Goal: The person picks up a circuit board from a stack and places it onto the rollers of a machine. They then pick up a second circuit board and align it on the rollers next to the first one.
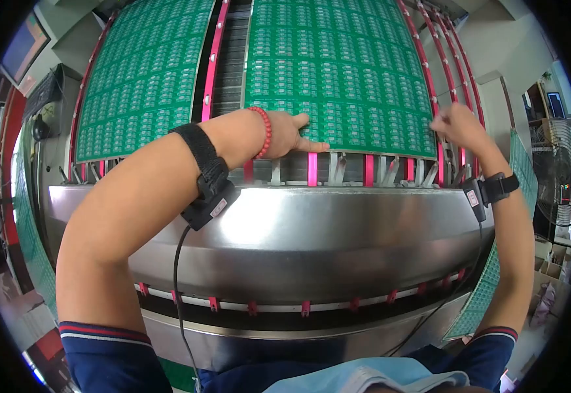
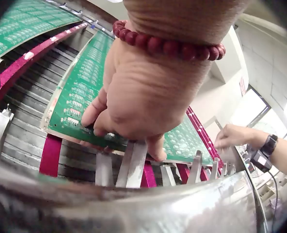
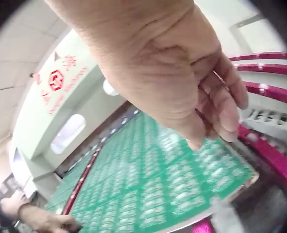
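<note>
Board (image 1: 338, 78): green, printed in repeating blocks; lies on a slatted bed (image 1: 235, 56) between pink rails (image 1: 215, 59), near edge just behind a steel ledge (image 1: 338, 219). Second board (image 1: 144, 78): to the left, beyond a rail. Left hand (image 1: 282, 134): fingers apart, tips at the board's near edge, no grip visible. Right hand (image 1: 461, 128): fingers loosely bent, clasping nothing visible, by the near right corner; contact cannot be told. Hazards, as judged: uneven pressure from one side could skew the board against a rail; a low slide could snag its edge on the metal prongs (image 1: 333, 169). Orientation: near edge roughly parallel to the ledge; long axis apparently runs away from the person, far end outside the head view.
</note>
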A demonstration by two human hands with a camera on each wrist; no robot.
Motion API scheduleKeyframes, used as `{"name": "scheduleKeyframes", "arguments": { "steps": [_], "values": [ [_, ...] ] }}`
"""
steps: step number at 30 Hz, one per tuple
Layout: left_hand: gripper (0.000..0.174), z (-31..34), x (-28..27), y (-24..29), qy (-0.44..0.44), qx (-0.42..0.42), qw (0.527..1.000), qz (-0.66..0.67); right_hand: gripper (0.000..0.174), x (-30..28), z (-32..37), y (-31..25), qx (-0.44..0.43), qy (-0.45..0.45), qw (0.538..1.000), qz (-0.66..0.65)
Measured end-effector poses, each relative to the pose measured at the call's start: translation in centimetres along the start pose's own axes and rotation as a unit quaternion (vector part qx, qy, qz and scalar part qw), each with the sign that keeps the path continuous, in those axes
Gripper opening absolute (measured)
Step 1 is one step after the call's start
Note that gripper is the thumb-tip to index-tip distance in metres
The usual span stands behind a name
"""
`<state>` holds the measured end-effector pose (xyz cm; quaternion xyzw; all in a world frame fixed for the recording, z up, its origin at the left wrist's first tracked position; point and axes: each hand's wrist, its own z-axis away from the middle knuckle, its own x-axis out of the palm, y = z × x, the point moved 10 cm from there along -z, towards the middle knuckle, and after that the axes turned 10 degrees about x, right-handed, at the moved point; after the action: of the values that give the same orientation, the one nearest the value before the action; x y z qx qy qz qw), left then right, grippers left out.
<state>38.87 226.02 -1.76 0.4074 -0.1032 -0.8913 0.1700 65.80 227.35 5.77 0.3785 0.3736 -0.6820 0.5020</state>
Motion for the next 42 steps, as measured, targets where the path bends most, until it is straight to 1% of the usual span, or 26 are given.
{"name": "scheduleKeyframes", "arguments": {
  "steps": [1, 3, 5, 7, 8, 10, 11, 13, 14, 16, 17, 19, 20, 21, 23, 24, 27, 28, 30, 32, 33, 35, 37, 39, 41, 42],
  "values": [
    [0.096, -0.2, 0.2, -0.1, 0.0, 0.003, 1.0, 0.0, 0.016, -1.2, 0.6, -3.9, -0.088, 0.033, 0.995, -0.024],
    [0.095, -0.4, 0.3, -0.3, 0.012, 0.014, 1.0, -0.005, 0.015, 0.0, 0.8, -9.2, -0.16, -0.029, 0.982, -0.1],
    [0.096, -0.2, 0.2, -0.1, 0.005, 0.01, 1.0, -0.008, 0.021, 2.9, 0.0, -13.3, -0.206, -0.103, 0.97, -0.074],
    [0.094, -0.2, 0.1, -0.1, 0.035, 0.021, 0.999, -0.012, 0.026, 6.0, -1.3, -15.8, -0.21, -0.145, 0.966, -0.049],
    [0.094, -0.2, 0.2, -0.4, 0.035, 0.019, 0.999, -0.01, 0.026, 6.9, -2.0, -16.8, -0.213, -0.146, 0.965, -0.049],
    [0.09, -0.6, 0.7, -0.2, 0.012, 0.018, 0.999, -0.028, 0.03, 10.3, -2.8, -16.9, -0.156, -0.205, 0.963, 0.076],
    [0.09, -0.8, 0.8, -0.1, 0.013, 0.02, 0.999, -0.021, 0.03, 10.7, -2.9, -17.1, -0.157, -0.211, 0.962, 0.078],
    [0.086, -0.8, 1.1, -0.6, -0.024, -0.004, 1.0, 0.018, 0.03, 10.7, -2.9, -17.3, -0.141, -0.225, 0.955, 0.132],
    [0.086, -0.6, 0.9, -0.5, -0.021, -0.001, 1.0, 0.02, 0.03, 10.7, -3.0, -17.5, -0.139, -0.228, 0.954, 0.136],
    [0.084, -0.3, 0.6, -0.3, -0.021, 0.0, 1.0, 0.018, 0.03, 11.0, -3.0, -17.1, -0.116, -0.275, 0.945, 0.134],
    [0.084, -0.1, 0.4, -0.2, -0.014, 0.003, 1.0, 0.013, 0.03, 10.6, -3.2, -16.6, -0.109, -0.271, 0.946, 0.138],
    [0.086, 0.1, -0.2, 0.2, 0.042, 0.02, 0.999, -0.017, 0.024, 10.0, -2.9, -14.8, -0.109, -0.293, 0.949, 0.047],
    [0.087, 0.1, -0.1, 0.3, 0.041, 0.025, 0.999, -0.01, 0.022, 9.6, -3.2, -12.9, -0.12, -0.284, 0.947, 0.088],
    [0.088, 0.0, 0.0, 0.2, 0.032, 0.016, 0.999, -0.004, 0.022, 9.7, -3.3, -10.0, -0.105, -0.29, 0.947, 0.094],
    [0.091, 0.0, 0.1, 0.1, 0.037, 0.024, 0.999, -0.003, 0.022, 10.4, -3.5, -4.6, -0.037, -0.318, 0.941, 0.111],
    [0.091, 0.0, 0.0, 0.2, 0.038, 0.026, 0.999, -0.004, 0.022, 9.1, -2.6, -4.2, 0.001, -0.286, 0.949, 0.135],
    [0.094, 0.0, 0.2, 0.1, 0.023, 0.019, 0.999, -0.01, 0.021, 9.5, -2.4, -4.1, -0.002, -0.28, 0.955, 0.094],
    [0.095, -0.1, 0.2, 0.1, 0.024, 0.019, 0.999, -0.009, 0.02, 9.7, -2.5, -4.3, -0.005, -0.28, 0.952, 0.125],
    [0.096, -0.1, 0.3, 0.0, 0.024, 0.017, 1.0, -0.011, 0.02, 10.0, -2.8, -4.2, 0.005, -0.284, 0.95, 0.134],
    [0.097, 0.0, 0.0, 0.2, 0.045, 0.02, 0.999, -0.022, 0.019, 10.2, -2.8, -4.1, 0.017, -0.287, 0.947, 0.146],
    [0.097, 0.0, -0.1, 0.3, 0.047, 0.02, 0.998, -0.024, 0.018, 10.1, -2.6, -4.3, 0.011, -0.284, 0.948, 0.144],
    [0.098, 0.0, 0.1, 0.2, 0.02, 0.012, 0.999, -0.025, 0.016, 9.6, -2.1, -3.8, 0.011, -0.275, 0.95, 0.144],
    [0.097, 0.2, -0.2, 0.4, 0.024, 0.006, 0.999, -0.02, 0.014, 8.7, -1.8, -4.1, -0.029, -0.246, 0.966, 0.078],
    [0.097, 0.1, -0.1, 0.3, 0.028, 0.007, 1.0, -0.009, 0.016, 8.2, -2.0, -1.8, -0.02, -0.256, 0.961, 0.106],
    [0.095, 0.0, 0.1, 0.1, 0.041, 0.012, 0.999, -0.016, 0.014, 7.8, -3.0, 1.4, -0.016, -0.233, 0.966, 0.111],
    [0.093, -0.1, 0.1, 0.1, 0.041, 0.016, 0.999, -0.016, 0.015, 7.1, -2.8, 2.0, 0.015, -0.23, 0.964, 0.129]
  ]
}}
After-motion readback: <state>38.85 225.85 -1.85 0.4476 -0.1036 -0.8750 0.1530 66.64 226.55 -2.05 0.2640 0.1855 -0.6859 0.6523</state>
